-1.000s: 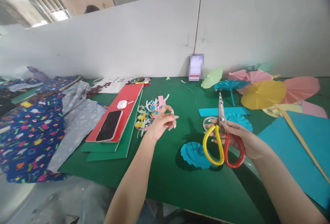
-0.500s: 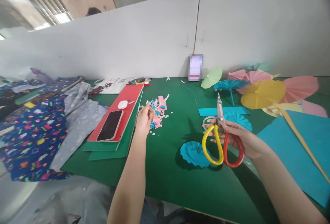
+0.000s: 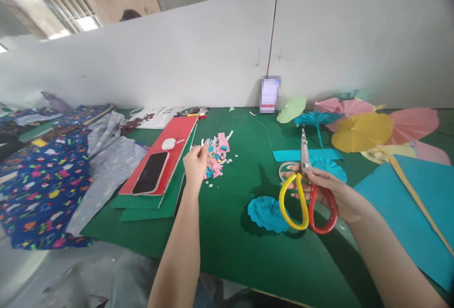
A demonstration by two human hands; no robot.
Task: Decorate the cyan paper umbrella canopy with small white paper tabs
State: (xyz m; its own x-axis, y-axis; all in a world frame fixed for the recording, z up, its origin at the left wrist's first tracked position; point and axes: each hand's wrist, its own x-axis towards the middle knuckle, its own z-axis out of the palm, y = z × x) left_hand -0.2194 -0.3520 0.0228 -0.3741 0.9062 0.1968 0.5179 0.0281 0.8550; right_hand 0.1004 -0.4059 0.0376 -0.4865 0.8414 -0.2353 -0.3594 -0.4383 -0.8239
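Observation:
My right hand (image 3: pixel 335 194) grips scissors (image 3: pixel 304 189) with one yellow and one red handle, blades pointing up and closed. Below them a pleated blue paper circle (image 3: pixel 266 212) lies on the green table (image 3: pixel 234 246). My left hand (image 3: pixel 196 163) is curled at the edge of a pile of small coloured paper scraps (image 3: pixel 217 153), fingers pinched on a small pale scrap I cannot name. A clear tape ring (image 3: pixel 286 170) lies behind the scissors.
A phone (image 3: pixel 152 172) and a white earbud case (image 3: pixel 169 144) rest on red and green sheets (image 3: pixel 170 199) at left. Patterned fabric (image 3: pixel 42 180) covers the far left. Paper umbrellas (image 3: pixel 362 130) and blue sheets (image 3: pixel 414 208) fill the right. White partitions (image 3: pixel 213 48) stand behind.
My left hand moved left from above the table's middle down to the scrap pile and closed there. The scissors stayed nearly still in my right hand.

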